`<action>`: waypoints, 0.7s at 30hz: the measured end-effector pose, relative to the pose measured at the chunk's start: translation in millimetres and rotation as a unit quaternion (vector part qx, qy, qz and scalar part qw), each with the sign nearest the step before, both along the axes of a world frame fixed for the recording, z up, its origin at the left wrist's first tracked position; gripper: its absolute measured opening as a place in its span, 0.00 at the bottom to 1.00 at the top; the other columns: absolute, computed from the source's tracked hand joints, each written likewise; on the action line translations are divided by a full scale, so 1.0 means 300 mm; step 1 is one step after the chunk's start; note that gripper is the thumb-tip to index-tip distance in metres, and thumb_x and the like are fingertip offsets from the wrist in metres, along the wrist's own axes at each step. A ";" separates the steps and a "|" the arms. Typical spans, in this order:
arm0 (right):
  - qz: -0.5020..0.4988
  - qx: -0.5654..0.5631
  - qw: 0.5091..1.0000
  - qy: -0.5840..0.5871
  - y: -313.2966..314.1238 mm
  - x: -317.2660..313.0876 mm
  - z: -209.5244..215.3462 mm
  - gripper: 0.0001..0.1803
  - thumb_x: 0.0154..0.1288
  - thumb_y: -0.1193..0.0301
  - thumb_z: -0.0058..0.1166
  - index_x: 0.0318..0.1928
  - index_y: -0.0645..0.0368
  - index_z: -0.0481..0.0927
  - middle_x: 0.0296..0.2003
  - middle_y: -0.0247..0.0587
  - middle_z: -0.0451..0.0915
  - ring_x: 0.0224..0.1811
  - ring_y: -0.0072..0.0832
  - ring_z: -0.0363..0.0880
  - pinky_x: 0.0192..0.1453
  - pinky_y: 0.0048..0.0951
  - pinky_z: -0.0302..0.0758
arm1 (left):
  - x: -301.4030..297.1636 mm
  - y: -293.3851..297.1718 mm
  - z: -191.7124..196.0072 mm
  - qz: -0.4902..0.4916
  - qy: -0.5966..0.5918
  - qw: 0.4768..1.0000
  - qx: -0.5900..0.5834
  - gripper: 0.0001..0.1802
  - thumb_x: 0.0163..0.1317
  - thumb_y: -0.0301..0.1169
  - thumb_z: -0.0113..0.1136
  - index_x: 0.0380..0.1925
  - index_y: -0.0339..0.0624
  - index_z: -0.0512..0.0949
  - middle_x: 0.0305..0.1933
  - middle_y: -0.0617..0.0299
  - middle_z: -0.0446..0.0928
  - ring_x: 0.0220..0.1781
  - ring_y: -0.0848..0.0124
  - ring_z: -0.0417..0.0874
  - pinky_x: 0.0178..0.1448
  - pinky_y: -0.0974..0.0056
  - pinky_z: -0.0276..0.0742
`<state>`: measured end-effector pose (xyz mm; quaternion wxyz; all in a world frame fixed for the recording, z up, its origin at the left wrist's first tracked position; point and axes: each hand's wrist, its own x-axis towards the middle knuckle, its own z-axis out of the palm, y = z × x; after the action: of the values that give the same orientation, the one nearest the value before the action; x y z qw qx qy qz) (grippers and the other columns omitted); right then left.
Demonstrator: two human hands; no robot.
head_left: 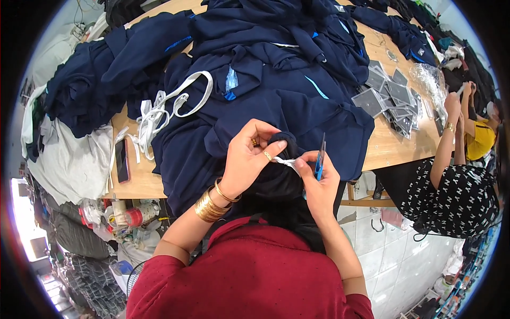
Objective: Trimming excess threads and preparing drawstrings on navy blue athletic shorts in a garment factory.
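Note:
My left hand [248, 154] pinches a bunched edge of a navy garment [287, 139] between thumb and fingers. A short white drawstring [286, 161] stretches from that edge across to my right hand [322, 183], whose thumb and forefinger are closed on its end. Blue-handled snips [320, 164] are held in the same right hand, their dark blades pointing away from me. Around both hands spreads a large pile of navy garments [202, 127] with light blue trim. The lower part of the held garment hangs into dark shadow near my lap.
Loose white drawstrings [154, 119] and a phone [122, 161] lie on the left of the wooden table [143, 178]. To the right are grey tags in clear packets [390, 95]. Two people work at the far right, one in patterned black clothing [451, 199]. Cones of thread [135, 215] stand below left.

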<state>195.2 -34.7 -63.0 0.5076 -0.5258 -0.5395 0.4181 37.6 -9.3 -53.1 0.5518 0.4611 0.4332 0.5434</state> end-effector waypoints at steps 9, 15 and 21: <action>-0.004 -0.102 0.984 0.144 -0.002 0.048 0.014 0.08 0.55 0.78 0.60 0.36 0.61 0.76 0.33 0.27 0.74 0.22 0.08 0.61 0.27 0.11 0.59 | 0.012 -0.014 -0.023 -0.062 -0.004 0.998 0.023 0.11 0.57 0.20 0.60 0.41 0.35 0.73 0.35 0.66 0.72 0.38 0.81 0.73 0.43 0.76 0.74; 0.051 -0.045 0.992 0.111 -0.007 0.066 0.000 0.20 0.49 0.79 0.64 0.46 0.60 0.77 0.32 0.24 0.67 0.21 0.07 0.55 0.25 0.10 0.53 | 0.020 -0.025 0.001 -0.085 -0.009 0.996 0.022 0.11 0.56 0.18 0.58 0.40 0.34 0.73 0.36 0.66 0.70 0.39 0.79 0.73 0.48 0.73 0.73; 0.058 -0.054 0.988 0.136 -0.024 0.052 0.009 0.25 0.49 0.79 0.65 0.50 0.57 0.75 0.25 0.21 0.62 0.22 0.07 0.55 0.25 0.10 0.51 | 0.004 -0.041 0.007 -0.100 -0.007 0.995 0.025 0.11 0.56 0.17 0.58 0.40 0.34 0.73 0.38 0.65 0.69 0.40 0.79 0.73 0.48 0.73 0.73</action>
<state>210.8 -41.7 -60.1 0.5220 -0.4590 -0.4714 0.5428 38.8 -21.6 -51.1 0.5944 0.5119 0.3671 0.4999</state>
